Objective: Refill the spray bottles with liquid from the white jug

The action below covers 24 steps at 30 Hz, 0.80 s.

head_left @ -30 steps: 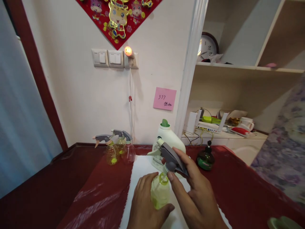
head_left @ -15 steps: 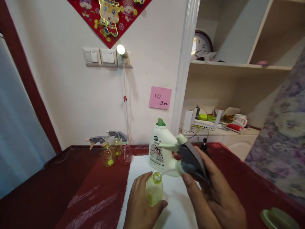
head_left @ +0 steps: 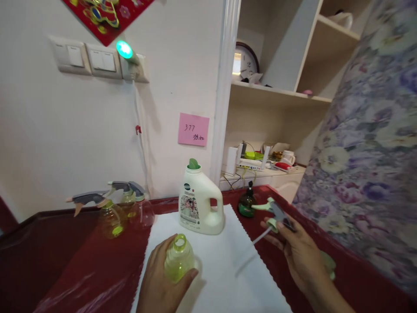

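My left hand [head_left: 161,282] is wrapped round a small yellow-green bottle [head_left: 178,259] that stands uncapped on a white cloth [head_left: 221,261]. My right hand [head_left: 298,254] grips a grey and pale green spray trigger head [head_left: 275,214] with its thin dip tube hanging down to the left, over the cloth's right edge. The trigger head is well apart from the bottle, out to its right. A white detergent jug [head_left: 199,202] with a green cap stands behind the bottle on the cloth.
Three spray bottles [head_left: 122,208] stand at the back left on the dark red table [head_left: 65,261]. A dark green pump bottle [head_left: 246,203] sits right of the jug. Flowered fabric [head_left: 365,152] fills the right side. Shelves with a clock [head_left: 245,63] stand behind.
My right hand lifted the trigger head off the bottle and carried it away to the right, dip tube trailing. The view swung right. My left hand stayed on the bottle.
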Motion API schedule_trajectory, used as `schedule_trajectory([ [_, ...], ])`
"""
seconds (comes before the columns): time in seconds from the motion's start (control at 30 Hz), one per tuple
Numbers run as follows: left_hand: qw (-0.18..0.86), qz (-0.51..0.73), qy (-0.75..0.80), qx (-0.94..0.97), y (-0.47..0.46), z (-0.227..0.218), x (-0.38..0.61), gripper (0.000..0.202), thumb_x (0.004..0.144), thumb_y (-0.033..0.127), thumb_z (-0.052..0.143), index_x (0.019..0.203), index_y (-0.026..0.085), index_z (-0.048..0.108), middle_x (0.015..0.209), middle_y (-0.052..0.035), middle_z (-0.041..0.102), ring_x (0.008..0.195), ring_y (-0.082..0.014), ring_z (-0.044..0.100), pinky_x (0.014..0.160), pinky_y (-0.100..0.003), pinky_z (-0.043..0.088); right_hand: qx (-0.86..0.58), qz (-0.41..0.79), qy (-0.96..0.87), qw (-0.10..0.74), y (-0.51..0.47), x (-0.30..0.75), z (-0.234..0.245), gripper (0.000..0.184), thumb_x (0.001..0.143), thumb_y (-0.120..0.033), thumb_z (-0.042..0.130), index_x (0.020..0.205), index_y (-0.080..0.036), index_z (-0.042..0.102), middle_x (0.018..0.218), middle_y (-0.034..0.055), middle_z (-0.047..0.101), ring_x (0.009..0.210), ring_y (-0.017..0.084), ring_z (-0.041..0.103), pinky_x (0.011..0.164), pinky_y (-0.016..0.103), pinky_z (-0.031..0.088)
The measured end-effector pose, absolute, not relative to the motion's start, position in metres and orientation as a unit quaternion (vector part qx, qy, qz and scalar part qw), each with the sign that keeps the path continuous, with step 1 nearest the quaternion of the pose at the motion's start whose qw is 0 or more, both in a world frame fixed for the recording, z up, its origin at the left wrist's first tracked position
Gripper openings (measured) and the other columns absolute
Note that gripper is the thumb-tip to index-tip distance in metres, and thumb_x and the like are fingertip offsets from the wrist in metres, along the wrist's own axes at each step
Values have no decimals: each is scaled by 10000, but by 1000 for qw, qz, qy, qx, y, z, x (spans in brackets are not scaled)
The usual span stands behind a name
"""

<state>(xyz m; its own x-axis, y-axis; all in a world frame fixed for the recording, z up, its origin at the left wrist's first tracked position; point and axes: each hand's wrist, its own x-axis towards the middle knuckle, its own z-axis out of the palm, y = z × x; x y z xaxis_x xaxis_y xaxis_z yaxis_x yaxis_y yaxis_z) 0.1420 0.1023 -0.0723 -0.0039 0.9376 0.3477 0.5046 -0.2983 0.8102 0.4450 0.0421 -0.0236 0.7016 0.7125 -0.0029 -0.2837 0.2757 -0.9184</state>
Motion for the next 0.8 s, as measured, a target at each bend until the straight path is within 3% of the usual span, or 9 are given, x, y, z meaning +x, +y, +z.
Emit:
schedule_trajectory([
  [0.1,227,471,546,655,105,-75,144,679,658,513,757,1242,194,619,1236,-111,678,1192,-371,628,1109,-566,475,-570,358,-199,712,46,463,-56,723,603,-433,881,1213,-236,546,895,14,770,895,273,768,652,327,610],
  [0.3,232,479,550,644,105,-76,147,672,640,565,752,1203,216,637,1211,-90,694,1167,-362,654,1109,-524,490,-604,405,-203,656,62,477,-89,485,602,-324,816,1014,-190,597,748,42,747,686,234,739,561,311,561],
  [0.5,240,469,562,637,108,-75,145,689,641,588,751,1210,225,612,1236,-101,696,1166,-375,665,1085,-539,512,-623,399,-222,635,72,487,-99,403,689,-291,736,1049,-200,580,746,25,728,699,234,726,623,359,592],
  [0.8,264,453,580,624,111,-83,145,731,653,591,729,1253,199,587,1275,-126,681,1167,-392,661,1076,-579,507,-688,325,-250,598,74,506,-110,433,655,-257,693,1074,-187,609,875,55,707,771,234,671,537,310,524],
])
